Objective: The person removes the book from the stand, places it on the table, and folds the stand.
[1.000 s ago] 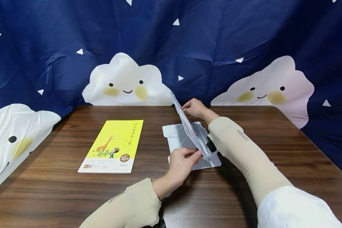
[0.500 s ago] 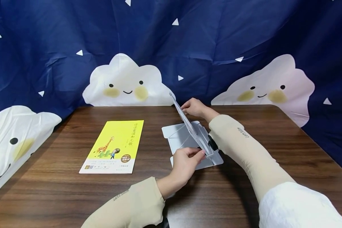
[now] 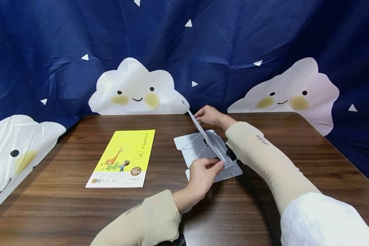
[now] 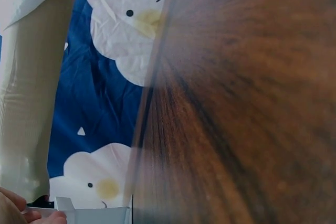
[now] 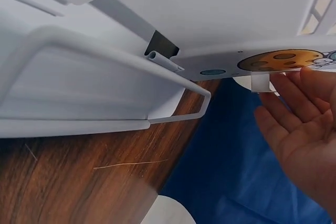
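Note:
A white book stand (image 3: 190, 147) rests on the table with its base flat and its back panel tilted up. In the right wrist view, the panel (image 5: 220, 22) has printed planets, and a bent wire leg (image 5: 181, 82) shows at its back. My left hand (image 3: 201, 176) pinches the panel's near edge between thumb and fingers. At the far edge, my right hand (image 3: 209, 115) grips the panel, its thumb by the orange planet and a small clear tab beside the fingers. Only fingertips (image 4: 55, 217) of the left hand show in the left wrist view.
A yellow book (image 3: 123, 157) with a giraffe on its cover lies left of the stand on the brown wooden table (image 3: 64, 212). Behind the table's far edge hangs a blue curtain (image 3: 215, 44) with smiling clouds.
The panel has turned so that I see it nearly edge-on. My left hand has shifted slightly right with its near edge, while the right hand has barely moved.

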Demonstrator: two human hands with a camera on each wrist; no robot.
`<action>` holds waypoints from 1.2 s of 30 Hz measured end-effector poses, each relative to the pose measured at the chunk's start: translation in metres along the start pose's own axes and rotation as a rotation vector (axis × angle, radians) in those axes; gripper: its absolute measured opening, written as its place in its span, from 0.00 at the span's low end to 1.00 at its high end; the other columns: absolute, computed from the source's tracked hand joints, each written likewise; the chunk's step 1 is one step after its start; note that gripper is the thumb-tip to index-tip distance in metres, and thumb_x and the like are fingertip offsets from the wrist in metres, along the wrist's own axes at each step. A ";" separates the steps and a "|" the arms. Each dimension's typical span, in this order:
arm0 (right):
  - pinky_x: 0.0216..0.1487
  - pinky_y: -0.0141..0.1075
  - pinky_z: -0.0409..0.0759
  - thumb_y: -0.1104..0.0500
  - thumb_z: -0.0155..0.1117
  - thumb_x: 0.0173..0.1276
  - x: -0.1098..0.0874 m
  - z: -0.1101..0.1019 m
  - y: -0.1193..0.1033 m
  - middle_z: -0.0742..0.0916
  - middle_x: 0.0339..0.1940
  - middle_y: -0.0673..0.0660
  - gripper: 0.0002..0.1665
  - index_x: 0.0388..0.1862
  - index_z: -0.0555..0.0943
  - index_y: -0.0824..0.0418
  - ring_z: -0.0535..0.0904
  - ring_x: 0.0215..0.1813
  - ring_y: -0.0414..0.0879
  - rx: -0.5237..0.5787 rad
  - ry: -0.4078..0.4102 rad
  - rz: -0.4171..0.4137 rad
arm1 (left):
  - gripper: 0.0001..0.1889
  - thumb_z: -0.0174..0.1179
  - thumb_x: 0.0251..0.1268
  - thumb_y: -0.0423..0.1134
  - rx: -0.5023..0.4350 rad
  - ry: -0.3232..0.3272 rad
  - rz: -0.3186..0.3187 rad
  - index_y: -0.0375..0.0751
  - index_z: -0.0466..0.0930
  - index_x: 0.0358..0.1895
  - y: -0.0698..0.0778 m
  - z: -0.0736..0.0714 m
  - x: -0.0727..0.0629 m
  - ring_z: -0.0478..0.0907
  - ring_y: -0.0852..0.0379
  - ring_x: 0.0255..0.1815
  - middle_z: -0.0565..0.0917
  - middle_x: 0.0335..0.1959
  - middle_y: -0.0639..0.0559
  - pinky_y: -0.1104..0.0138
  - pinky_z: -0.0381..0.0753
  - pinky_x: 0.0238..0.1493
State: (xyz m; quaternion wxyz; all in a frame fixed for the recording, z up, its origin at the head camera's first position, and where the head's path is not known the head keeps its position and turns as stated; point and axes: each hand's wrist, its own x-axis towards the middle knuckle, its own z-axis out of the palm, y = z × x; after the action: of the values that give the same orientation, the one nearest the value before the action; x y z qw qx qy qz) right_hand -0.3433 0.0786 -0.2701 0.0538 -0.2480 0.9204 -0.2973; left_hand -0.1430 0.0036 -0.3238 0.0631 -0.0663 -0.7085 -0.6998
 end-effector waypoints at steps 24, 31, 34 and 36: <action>0.51 0.42 0.67 0.59 0.58 0.59 -0.032 -0.023 0.022 0.78 0.47 0.65 0.21 0.47 0.74 0.72 0.70 0.51 0.54 0.018 0.074 0.037 | 0.04 0.59 0.48 0.29 0.135 0.046 0.016 0.30 0.81 0.26 0.013 -0.066 0.018 0.79 0.55 0.25 0.81 0.21 0.45 0.69 0.77 0.26; 0.48 0.44 0.69 0.59 0.56 0.61 -0.051 -0.021 0.028 0.78 0.46 0.66 0.21 0.47 0.73 0.74 0.71 0.49 0.55 0.025 0.048 0.018 | 0.03 0.61 0.47 0.32 0.282 0.062 0.081 0.36 0.82 0.26 0.024 -0.085 0.026 0.77 0.62 0.23 0.81 0.20 0.50 0.71 0.75 0.26; 0.48 0.44 0.69 0.58 0.56 0.61 -0.059 -0.020 0.028 0.78 0.46 0.65 0.21 0.47 0.73 0.72 0.71 0.49 0.55 0.030 0.043 0.026 | 0.06 0.63 0.46 0.35 0.360 0.031 0.100 0.37 0.82 0.29 0.023 -0.092 0.031 0.77 0.61 0.26 0.81 0.24 0.51 0.70 0.75 0.28; 0.49 0.44 0.69 0.57 0.56 0.61 -0.063 -0.020 0.028 0.78 0.47 0.65 0.21 0.47 0.74 0.71 0.71 0.49 0.55 0.037 0.047 0.027 | 0.10 0.64 0.45 0.37 0.411 -0.004 0.103 0.37 0.81 0.33 0.021 -0.098 0.035 0.78 0.60 0.29 0.82 0.28 0.50 0.70 0.76 0.29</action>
State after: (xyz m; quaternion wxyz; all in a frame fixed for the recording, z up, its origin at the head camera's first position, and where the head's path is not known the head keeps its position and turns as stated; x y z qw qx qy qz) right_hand -0.3047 0.1392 -0.2729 0.0407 -0.2276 0.9190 -0.3193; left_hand -0.1737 -0.0936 -0.2958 0.1094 -0.0896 -0.8323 -0.5360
